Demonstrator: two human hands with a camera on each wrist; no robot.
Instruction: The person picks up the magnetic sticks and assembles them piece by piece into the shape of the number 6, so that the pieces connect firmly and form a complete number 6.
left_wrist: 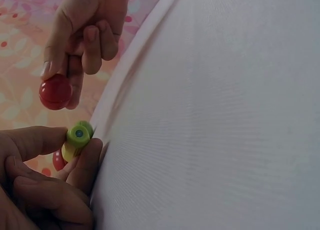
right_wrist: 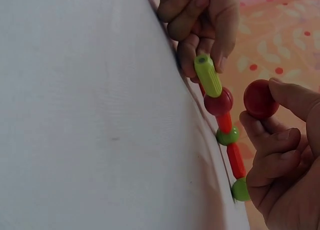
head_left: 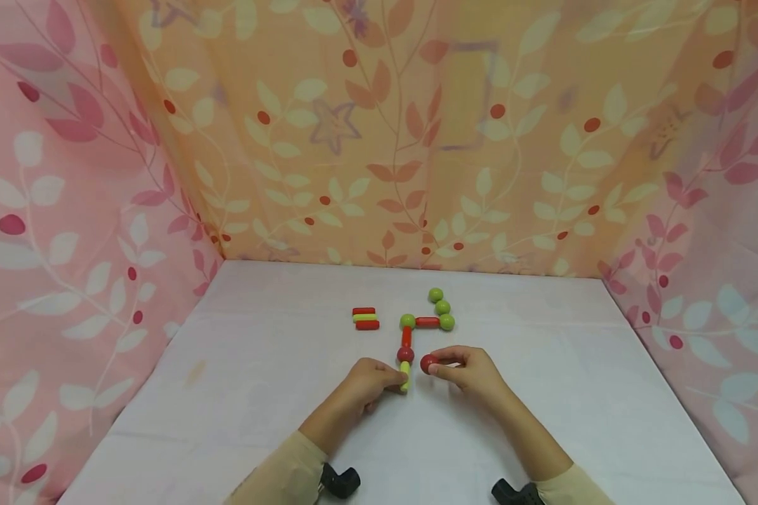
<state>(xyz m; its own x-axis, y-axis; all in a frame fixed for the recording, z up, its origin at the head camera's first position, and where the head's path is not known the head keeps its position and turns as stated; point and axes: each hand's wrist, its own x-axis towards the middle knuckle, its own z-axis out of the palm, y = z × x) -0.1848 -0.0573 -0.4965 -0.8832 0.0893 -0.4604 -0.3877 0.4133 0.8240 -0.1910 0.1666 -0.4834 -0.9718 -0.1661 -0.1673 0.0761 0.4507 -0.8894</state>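
Observation:
On the white table lies a joined chain: a green ball [head_left: 446, 322], a red rod [head_left: 427, 322], another green ball [head_left: 407, 321], a second red rod [head_left: 407, 337], a red ball [head_left: 406, 355] and a yellow-green rod [head_left: 405, 377] at the near end. My left hand [head_left: 371, 383] pinches that yellow-green rod between thumb and finger. A loose red ball [right_wrist: 261, 99] is pinched in the fingertips of my right hand [head_left: 470, 372], just right of the rod and apart from it. In the right wrist view the rod's free end [right_wrist: 205, 64] shows a dark round spot.
Two more green balls [head_left: 439, 301] lie behind the chain's far right end. To the left, two red rods [head_left: 367, 325] and a yellow-green rod [head_left: 364, 318] lie side by side. Floral cloth walls [head_left: 379, 140] enclose the table [head_left: 259, 393] at the back and sides.

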